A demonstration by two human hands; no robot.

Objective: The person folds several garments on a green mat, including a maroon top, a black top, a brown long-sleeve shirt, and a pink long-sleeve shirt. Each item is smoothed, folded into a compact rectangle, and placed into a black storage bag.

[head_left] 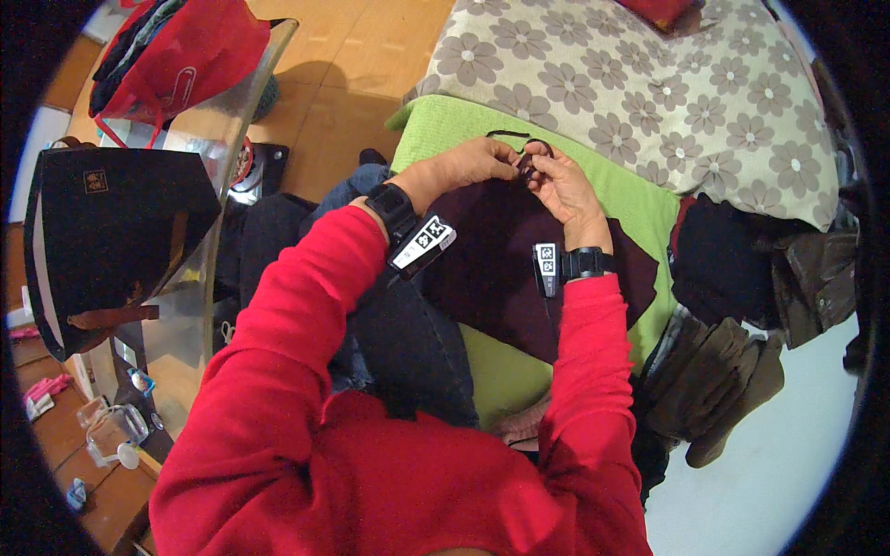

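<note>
A dark maroon garment (491, 255) with thin straps lies spread over a light green cloth (436, 120) in front of me. At its far edge my left hand (482, 162) is closed, thumb and fingers pinching a thin dark strap (508, 134). Close beside it, nearly touching, my right hand (559, 183) is pinched on the same strap area, with a small loop standing up between the fingers. The fingers hide exactly where the strap meets the garment. Each wrist wears a black band with a white tag.
A floral-patterned cover (603, 74) stretches beyond the green cloth. Dark folded clothes (732, 269) and brown garments (709, 380) are piled at right. To the left, a black bag (120, 241) and a red bag (195, 60) stand by a clear-edged table (199, 315).
</note>
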